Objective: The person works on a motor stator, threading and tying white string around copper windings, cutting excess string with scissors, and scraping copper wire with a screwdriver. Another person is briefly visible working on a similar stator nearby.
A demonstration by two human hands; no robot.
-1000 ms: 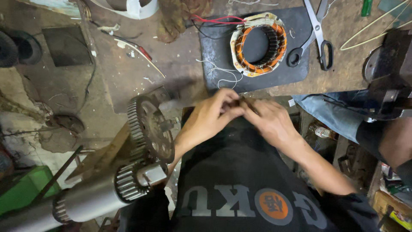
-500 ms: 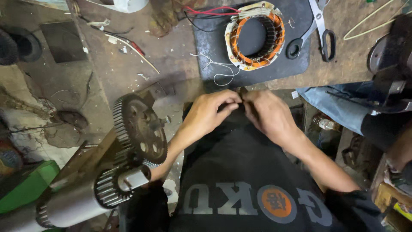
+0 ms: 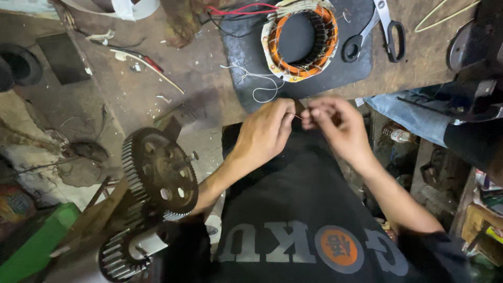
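Two hands meet at the bench edge: my left hand (image 3: 264,131) and right hand (image 3: 332,126) each pinch an end of a thin wire (image 3: 297,116). It spans the gap between my fingertips. At twelve o'clock from it sits the motor stator (image 3: 299,39).

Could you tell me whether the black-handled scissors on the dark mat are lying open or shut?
Shut, it seems: the black-handled scissors lie flat with both loops side by side, blades together running past the top edge.
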